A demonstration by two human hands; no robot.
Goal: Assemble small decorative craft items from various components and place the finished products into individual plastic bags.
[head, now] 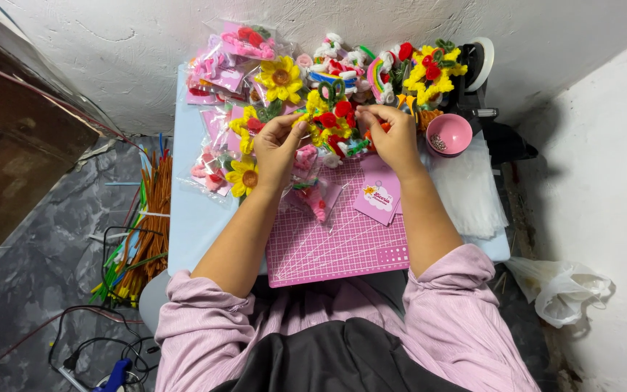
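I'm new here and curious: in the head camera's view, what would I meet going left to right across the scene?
Bundle of pipe cleaners on the floor → left hand → right hand → pink bowl → white plastic bag on the floor.

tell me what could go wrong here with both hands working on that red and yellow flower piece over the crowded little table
1. The flower piece is pinched between the left hand and the right hand above a heap of crafts; a slipped grip could drop it among look-alikes.
2. The pink bowl sits close to the right hand and might be knocked, spilling its small contents.
3. The sunflower in its clear bag lies near the table edge and could slide off.
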